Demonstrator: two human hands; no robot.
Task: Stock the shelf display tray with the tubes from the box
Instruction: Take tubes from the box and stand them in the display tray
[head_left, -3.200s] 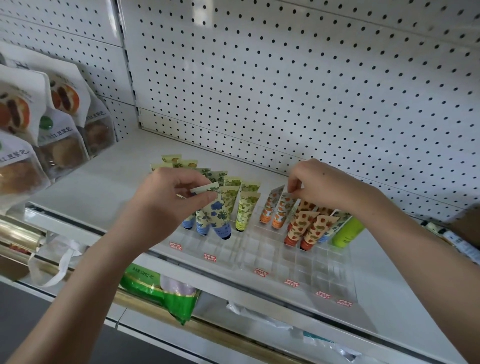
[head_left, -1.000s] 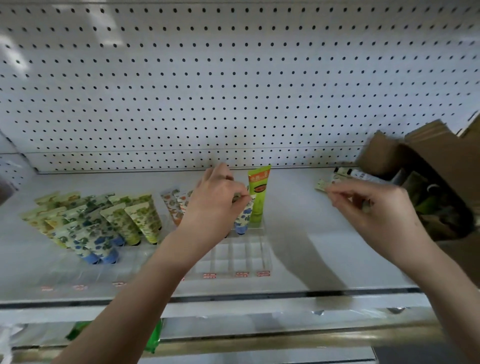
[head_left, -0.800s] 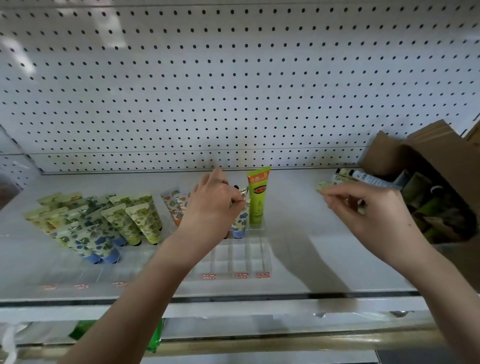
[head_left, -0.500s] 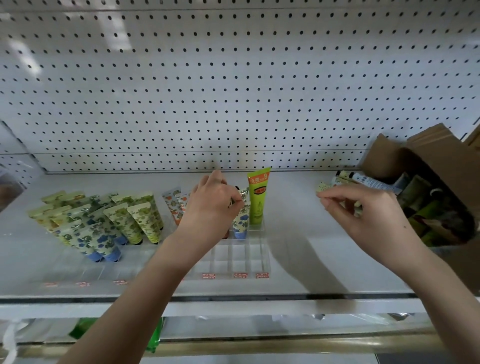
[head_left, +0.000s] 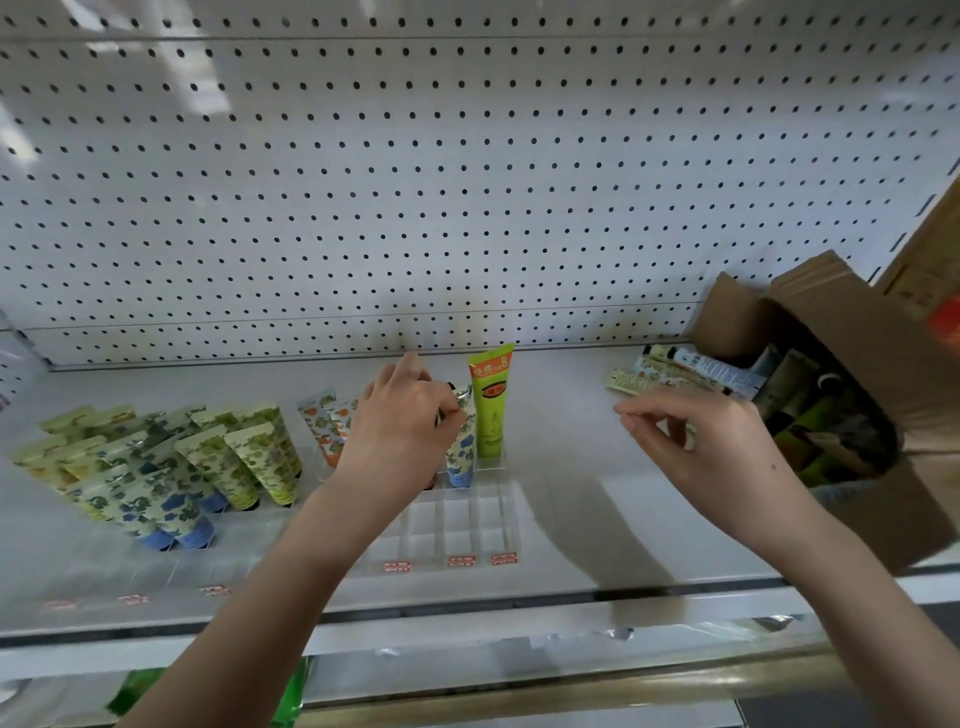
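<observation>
The left hand (head_left: 405, 431) pinches the crimp of a blue tube (head_left: 462, 447) standing cap-down in the tray (head_left: 467, 530), just left of a green tube (head_left: 491, 405), while the right hand (head_left: 711, 457), loosely curled and empty, hangs nearer the box (head_left: 857, 364) to its right.

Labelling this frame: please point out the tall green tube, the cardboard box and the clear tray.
tall green tube (head_left: 490, 410): head view, printed front.
cardboard box (head_left: 831, 312): head view, upper brown flap.
clear tray (head_left: 457, 525): head view, empty front cell.
</observation>
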